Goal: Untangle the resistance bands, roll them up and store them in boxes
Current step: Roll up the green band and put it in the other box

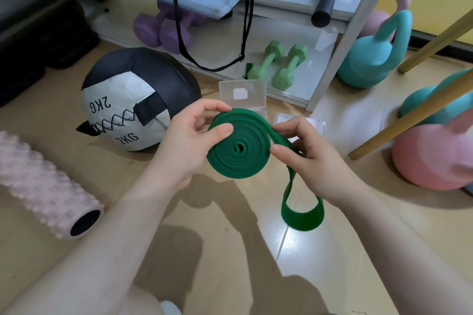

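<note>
At centre frame, the left hand (189, 140) pinches a green band (239, 146) wound into a flat coil, thumb pressing its face. The right hand (309, 153) pinches the unrolled tail, which hangs in a loop towards the floor. Two clear boxes (243, 94) lie on the floor just behind the coil. If either grip loosens, the springy coil would likely unwind. Counted: one band, two boxes, two green dumbbells (277, 65), one ball (133, 100).

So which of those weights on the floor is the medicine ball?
Start at the left hand holding the green band roll. Just left of it on the floor sits the medicine ball. It alone is round, black and white, marked 2KG.
</note>
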